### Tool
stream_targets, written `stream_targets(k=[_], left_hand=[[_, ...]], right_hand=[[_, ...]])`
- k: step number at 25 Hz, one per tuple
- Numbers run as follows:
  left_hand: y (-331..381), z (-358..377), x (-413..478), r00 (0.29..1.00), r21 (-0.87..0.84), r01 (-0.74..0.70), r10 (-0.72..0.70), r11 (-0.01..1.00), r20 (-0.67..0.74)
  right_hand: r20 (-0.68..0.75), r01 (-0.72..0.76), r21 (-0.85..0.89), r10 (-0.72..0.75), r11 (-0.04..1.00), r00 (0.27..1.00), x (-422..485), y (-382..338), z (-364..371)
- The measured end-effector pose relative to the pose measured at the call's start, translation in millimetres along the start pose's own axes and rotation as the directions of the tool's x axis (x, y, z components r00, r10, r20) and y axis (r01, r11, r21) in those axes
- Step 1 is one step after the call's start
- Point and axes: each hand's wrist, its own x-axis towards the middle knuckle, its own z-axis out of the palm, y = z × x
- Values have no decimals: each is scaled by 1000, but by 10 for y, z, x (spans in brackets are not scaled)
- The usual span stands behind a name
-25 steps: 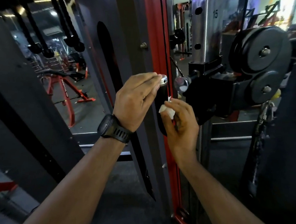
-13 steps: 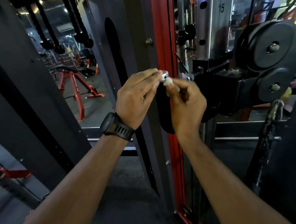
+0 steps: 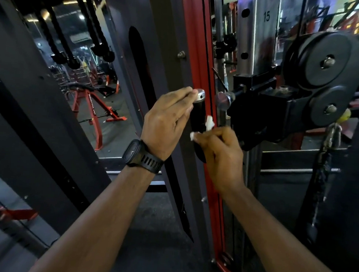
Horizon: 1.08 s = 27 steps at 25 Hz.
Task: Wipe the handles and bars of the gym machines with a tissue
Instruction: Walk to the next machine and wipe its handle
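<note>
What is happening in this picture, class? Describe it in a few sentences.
A person is wiping a handle on a gym machine. The left hand lays straight fingers against the top of the black handle, by its chrome cap, as if steadying it. The right hand pinches a white tissue and holds it against the handle's side, partway down.

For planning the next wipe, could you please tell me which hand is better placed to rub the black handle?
Probably right: the right hand holds the tissue at the black handle, while the left hand, without tissue, rests on its chrome cap.
</note>
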Motion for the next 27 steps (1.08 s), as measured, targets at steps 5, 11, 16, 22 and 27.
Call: stream_targets(k=[5,11,16,22,27], left_hand=[[1,19,-51,1000,11,-22,22,1000,-3],[-19,55,-101,998,49,-59,59,997,0],[-6,54,-109,999,48,-50,50,998,9],[-28,38,-83,996,65,-88,88,994,1],[-26,51,-98,997,73,-76,78,994,-21]], right_hand=[[-92,85,-174,-102,981,991,-258,51,15],[-130,177,-291,-222,940,966,-300,179,56],[-82,118,-319,-152,940,985,-433,337,-41],[-6,94,-436,-108,895,994,-325,646,-375],[-17,58,-527,-78,848,997,-215,667,-417]])
